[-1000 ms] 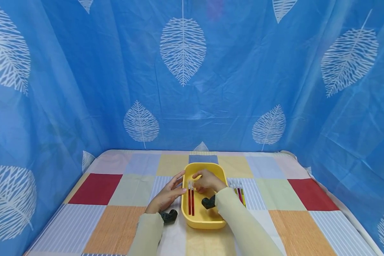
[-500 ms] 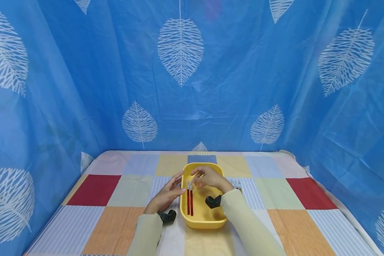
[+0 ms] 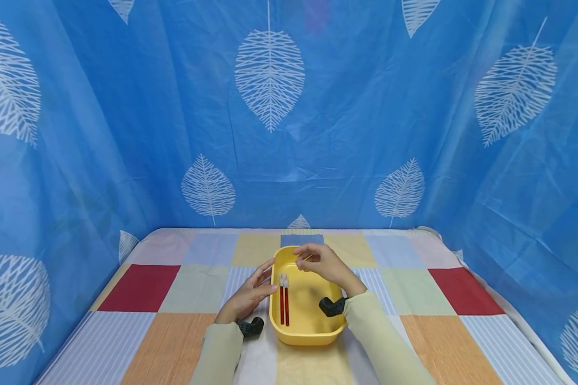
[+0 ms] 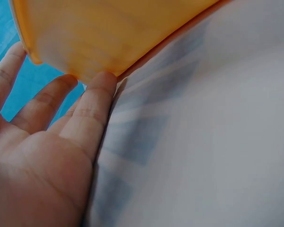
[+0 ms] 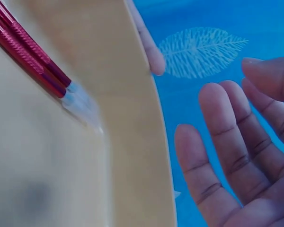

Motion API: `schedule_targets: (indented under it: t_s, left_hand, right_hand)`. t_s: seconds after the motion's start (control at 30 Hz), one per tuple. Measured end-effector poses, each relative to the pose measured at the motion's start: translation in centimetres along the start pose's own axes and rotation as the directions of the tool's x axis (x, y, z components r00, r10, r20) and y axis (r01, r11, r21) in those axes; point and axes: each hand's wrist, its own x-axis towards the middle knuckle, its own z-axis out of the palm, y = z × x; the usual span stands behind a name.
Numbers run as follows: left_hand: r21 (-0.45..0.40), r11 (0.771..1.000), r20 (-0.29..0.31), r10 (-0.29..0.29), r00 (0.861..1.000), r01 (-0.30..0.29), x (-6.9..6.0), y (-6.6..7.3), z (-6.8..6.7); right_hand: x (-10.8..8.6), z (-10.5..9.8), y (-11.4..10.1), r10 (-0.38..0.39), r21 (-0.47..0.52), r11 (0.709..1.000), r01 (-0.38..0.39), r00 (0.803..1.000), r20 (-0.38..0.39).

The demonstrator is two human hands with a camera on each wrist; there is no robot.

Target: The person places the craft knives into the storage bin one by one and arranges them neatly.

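Observation:
Two red craft knives (image 3: 284, 306) with clear caps lie side by side along the left of a yellow tray (image 3: 309, 339). Their knurled metal handles show in the right wrist view. My left hand (image 3: 248, 297) rests its relaxed fingers against the tray's outer left wall; in the left wrist view the fingertips touch the tray's side. Above the far part of the tray hovers my right hand (image 3: 325, 264), fingers loosely bent and holding nothing. The right wrist view shows that hand's fingers (image 5: 227, 137) spread apart from the knives.
Clear caps (image 3: 357, 274) of more such knives peek out right of the tray, mostly hidden by my right forearm. A patchwork cloth (image 3: 192, 342) covers the table. Blue leaf-patterned curtains (image 3: 289, 160) enclose it at the back and sides.
My right hand has drawn away from the caps of the two red knives, up and to the right. The left hand stays at the tray's side.

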Motion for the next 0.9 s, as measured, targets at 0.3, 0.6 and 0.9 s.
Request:
schedule_targets:
  t_s: [0.3,0.6,0.9]
  left_hand:
    - [-0.006,1.000,-0.006,0.005,1.000,-0.005,0.0,-0.1,0.0]
    - [-0.012,1.000,-0.014,0.001,1.000,-0.001,-0.2,-0.1,0.2]
    - [0.003,1.000,-0.027,0.000,1.000,0.000,-0.4,-0.2,0.6]
  right_hand:
    - [-1.6,-1.4,-0.2,-0.068,-0.038,0.997,0.065,0.993,-0.092]
    - [-3.6,-2.7,0.1,-0.096,-0.013,0.995,0.095,0.982,-0.162]
    - [-4.9,-4.1,1.8,-0.101,0.053,0.991,0.120,0.955,-0.278]
